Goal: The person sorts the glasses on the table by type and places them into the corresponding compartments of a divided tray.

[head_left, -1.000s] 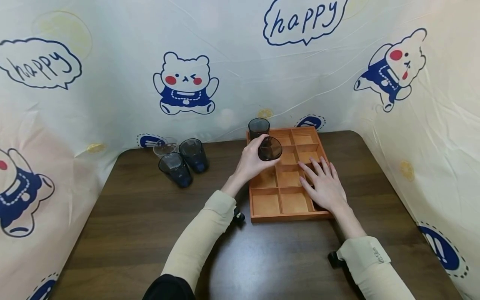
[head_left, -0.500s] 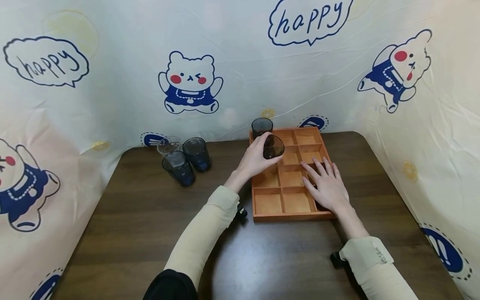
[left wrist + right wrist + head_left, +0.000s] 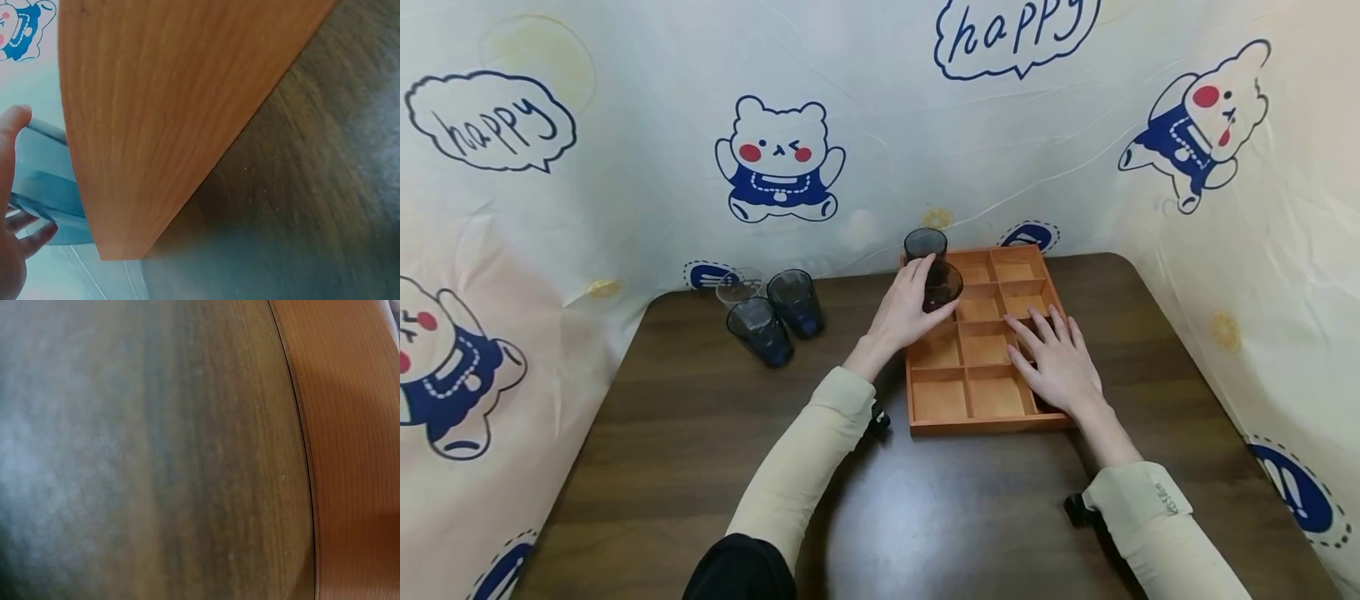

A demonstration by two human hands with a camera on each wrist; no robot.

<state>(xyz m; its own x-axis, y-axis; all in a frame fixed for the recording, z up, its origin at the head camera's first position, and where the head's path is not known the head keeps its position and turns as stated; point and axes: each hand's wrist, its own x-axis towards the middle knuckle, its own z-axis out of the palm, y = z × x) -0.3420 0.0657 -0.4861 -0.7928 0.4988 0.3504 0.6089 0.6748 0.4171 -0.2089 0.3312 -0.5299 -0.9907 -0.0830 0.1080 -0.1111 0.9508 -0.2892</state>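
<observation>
My left hand [image 3: 904, 307] grips a dark tinted drinking glass [image 3: 943, 286] over the left column of a wooden divided tray [image 3: 992, 427]. Thumb and fingers curl around the glass sides, and its base is hidden from the head camera. Just behind it a second dark glass [image 3: 925, 243] stands upright in the tray's far left corner compartment. My right hand [image 3: 1060, 367] rests with spread fingers on the tray's right side. The left wrist view shows the tray's side wall [image 3: 169, 106] close up, with bluish glass [image 3: 47, 172] beside the left fingers [image 3: 39, 240].
Left of the tray, two dark glasses [image 3: 760, 332] and a clear glass [image 3: 740, 287] are grouped on the brown wooden table [image 3: 700, 467]. A printed cloth [image 3: 880, 150] hangs close behind the table's far edge.
My left hand has shifted slightly left and down with the glass, which sits lower into the tray. The right hand keeps its place on the tray. The head view tilts slightly.
</observation>
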